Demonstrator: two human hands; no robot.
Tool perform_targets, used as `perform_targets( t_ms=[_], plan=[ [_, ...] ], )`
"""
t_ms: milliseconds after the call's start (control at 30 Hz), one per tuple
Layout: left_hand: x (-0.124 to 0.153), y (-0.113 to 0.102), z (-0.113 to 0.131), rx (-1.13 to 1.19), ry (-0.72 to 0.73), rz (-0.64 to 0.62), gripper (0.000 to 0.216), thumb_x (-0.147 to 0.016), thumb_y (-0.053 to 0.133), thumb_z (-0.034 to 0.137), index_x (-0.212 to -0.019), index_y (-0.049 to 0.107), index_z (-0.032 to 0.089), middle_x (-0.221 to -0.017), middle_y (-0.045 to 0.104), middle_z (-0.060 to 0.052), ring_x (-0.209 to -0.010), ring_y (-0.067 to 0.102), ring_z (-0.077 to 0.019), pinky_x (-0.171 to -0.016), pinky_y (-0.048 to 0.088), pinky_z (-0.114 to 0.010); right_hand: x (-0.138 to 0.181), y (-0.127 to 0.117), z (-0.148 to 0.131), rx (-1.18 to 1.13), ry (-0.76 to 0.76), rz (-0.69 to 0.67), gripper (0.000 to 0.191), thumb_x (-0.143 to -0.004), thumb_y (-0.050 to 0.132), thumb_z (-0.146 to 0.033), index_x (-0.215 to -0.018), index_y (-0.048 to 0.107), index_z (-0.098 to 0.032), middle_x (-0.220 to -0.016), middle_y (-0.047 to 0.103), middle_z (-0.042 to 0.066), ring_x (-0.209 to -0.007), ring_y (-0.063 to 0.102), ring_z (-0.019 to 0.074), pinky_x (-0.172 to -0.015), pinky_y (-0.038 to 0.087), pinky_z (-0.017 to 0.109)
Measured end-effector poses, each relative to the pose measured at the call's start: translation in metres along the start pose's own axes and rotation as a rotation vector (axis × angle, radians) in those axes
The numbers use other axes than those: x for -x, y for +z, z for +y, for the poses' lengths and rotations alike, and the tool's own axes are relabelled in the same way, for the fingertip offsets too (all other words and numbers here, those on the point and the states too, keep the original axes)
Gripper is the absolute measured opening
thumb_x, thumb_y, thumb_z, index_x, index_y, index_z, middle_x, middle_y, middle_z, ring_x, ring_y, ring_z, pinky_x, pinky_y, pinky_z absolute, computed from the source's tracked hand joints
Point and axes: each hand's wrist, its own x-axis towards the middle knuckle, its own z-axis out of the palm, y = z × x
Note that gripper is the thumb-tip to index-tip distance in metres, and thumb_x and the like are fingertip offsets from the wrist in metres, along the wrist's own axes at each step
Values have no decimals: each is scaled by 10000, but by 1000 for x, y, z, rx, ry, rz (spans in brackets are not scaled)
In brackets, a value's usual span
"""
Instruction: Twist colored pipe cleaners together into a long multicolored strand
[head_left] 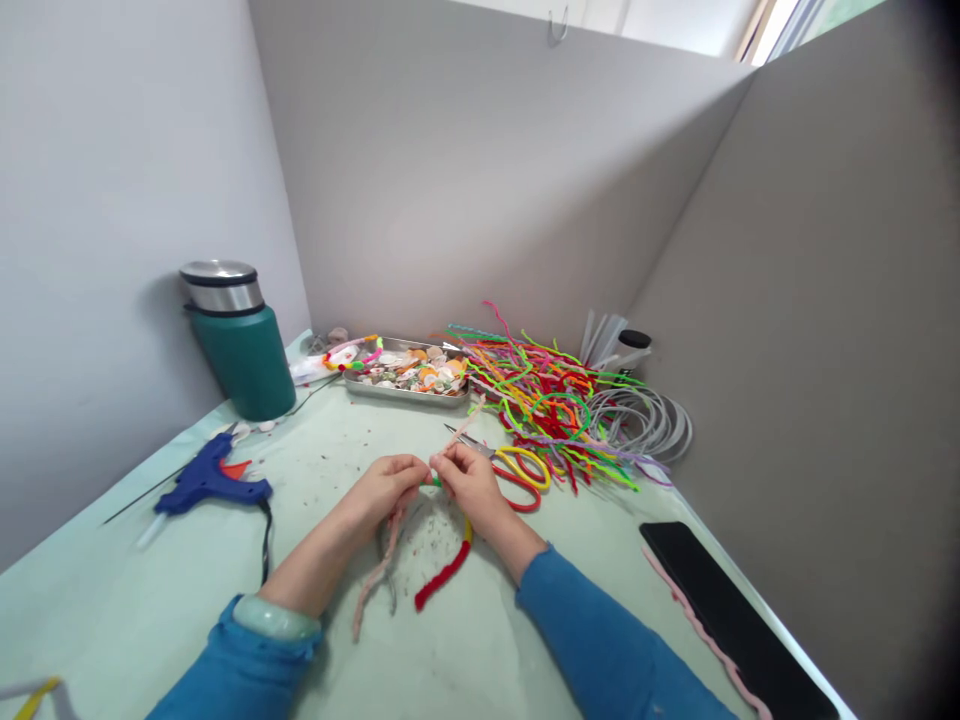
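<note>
Both my hands meet over the middle of the pale green table. My left hand (386,487) is pinched shut on a bent hoop wrapped in fuzzy pipe cleaners (444,572), its pink end trailing toward me. My right hand (471,483) is closed on the same hoop where a green, yellow and red length curves down. A thin pink pipe cleaner runs up from between my fingers. Scissors with red and yellow handles (517,468) lie just right of my right hand.
A heap of coloured pipe cleaners (551,400) and grey hoops (649,422) lie at the back right. A metal tray of shells (409,372), a green flask (244,345), a blue glue gun (210,482) and a black phone (731,610) surround me. Grey partition walls enclose the table.
</note>
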Motion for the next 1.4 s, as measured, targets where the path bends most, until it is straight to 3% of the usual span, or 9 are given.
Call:
perform_targets(
  t_ms=[100, 200, 400, 533, 767, 867, 967, 1100, 1400],
  plan=[
    [-4, 0, -5, 16, -3, 44, 252, -709, 531, 410, -680, 494, 163, -354, 295, 101, -293, 210, -36, -320, 186, -173, -1, -2, -2, -15, -3, 32, 244, -715, 595, -387, -637, 495, -179, -467, 424, -68, -426, 346, 72, -433, 279, 204],
    [-2, -2, -5, -11, -41, -44, 256, -713, 525, 415, -685, 508, 162, -335, 306, 95, -281, 210, -41, -317, 170, -179, -4, -7, -3, -111, -31, 66, 231, -739, 564, -389, -663, 490, -184, -464, 411, -74, -414, 337, 70, -427, 266, 204],
    [4, -4, 2, -76, -7, -133, 393, -709, 549, 503, -807, 559, 123, -622, 603, -14, -330, 275, -18, -332, 217, -176, -4, -10, -1, -159, 2, 49, 233, -738, 574, -375, -660, 479, -177, -459, 409, -77, -397, 329, 61, -407, 241, 198],
    [2, -6, -2, -110, 33, -97, 383, -705, 559, 511, -726, 532, 130, -545, 553, 15, -338, 296, -21, -339, 210, -170, -3, -5, 2, -106, -24, -26, 244, -742, 573, -396, -677, 502, -172, -472, 422, -74, -412, 347, 62, -423, 260, 197],
    [6, -4, 2, -102, -56, -191, 325, -694, 588, 447, -723, 514, 131, -545, 580, -3, -319, 287, -21, -326, 209, -173, -10, -15, 1, -152, -42, 137, 224, -736, 573, -386, -729, 499, -175, -509, 427, -71, -410, 348, 58, -403, 256, 193],
    [7, -3, 3, -78, -28, -198, 357, -695, 588, 469, -794, 531, 130, -641, 617, -16, -327, 284, -11, -330, 221, -172, -9, -12, 1, -177, -39, 104, 211, -721, 579, -359, -790, 500, -176, -569, 468, -65, -401, 360, 50, -390, 270, 186],
    [3, -6, 0, -82, 14, -140, 363, -700, 581, 489, -786, 532, 140, -583, 578, 19, -329, 291, -16, -330, 205, -169, -8, -8, 1, -166, -51, 55, 191, -717, 576, -334, -788, 493, -177, -600, 495, -58, -399, 374, 50, -386, 283, 186],
    [-2, -11, -7, -111, 20, -83, 342, -702, 581, 478, -715, 519, 141, -466, 492, 52, -322, 273, -22, -333, 163, -173, -9, -11, 2, -101, -78, 122, 176, -729, 573, -329, -766, 500, -174, -591, 484, -59, -409, 374, 51, -397, 291, 187],
    [3, -9, -2, -62, -13, -126, 294, -697, 594, 431, -729, 524, 147, -455, 483, 59, -318, 258, -23, -330, 148, -176, -9, -17, 0, -105, -69, 181, 178, -718, 608, -334, -735, 560, -164, -499, 449, -63, -425, 373, 61, -418, 284, 188]
  ],
)
